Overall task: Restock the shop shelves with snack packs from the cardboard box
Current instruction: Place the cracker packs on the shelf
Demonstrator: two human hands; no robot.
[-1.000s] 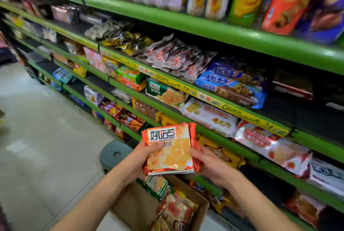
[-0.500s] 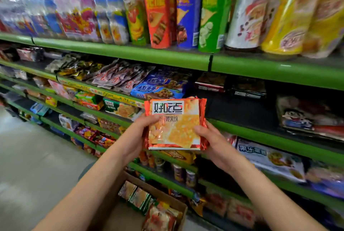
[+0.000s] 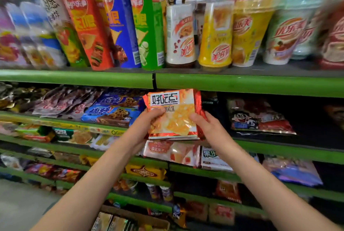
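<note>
Head view — the orange snack pack (image 3: 173, 115) is up at the shelf (image 3: 260, 86) mouth, placing step in hand, next a push toward twelve o'clock into the dark gap — left hand (image 3: 147, 128) and right hand (image 3: 208, 130) each grip a side, fingers curled round the edges, cardboard box (image 3: 137, 218) low at six o'clock.

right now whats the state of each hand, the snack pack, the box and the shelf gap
left hand: grips the pack's left side
right hand: grips the pack's right side
snack pack: sealed, upright, held off the shelf
cardboard box: open, packs inside
shelf gap: dark, behind the pack
</note>
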